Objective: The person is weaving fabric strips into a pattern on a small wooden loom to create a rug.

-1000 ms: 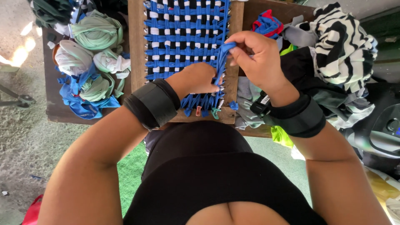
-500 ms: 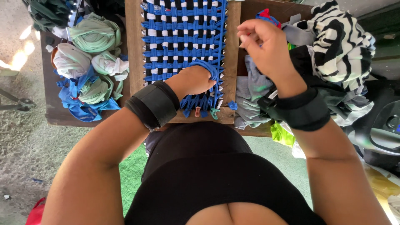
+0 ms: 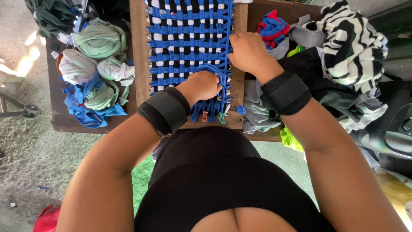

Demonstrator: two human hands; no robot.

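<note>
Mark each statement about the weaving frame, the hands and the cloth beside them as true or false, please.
1. The left hand rests on the blue strips of the wooden loom. True.
2. The right hand is lifted high above the loom. False: it lies at the loom's right edge.
3. Pale green fabric balls lie to the left of the loom. True.
4. The zebra-striped cloth lies on the left. False: it is on the right.
5. Both wrists carry black bands. True.

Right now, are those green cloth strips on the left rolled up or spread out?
Rolled up. The green cloth strips sit as round wound balls beside the wooden loom.
</note>
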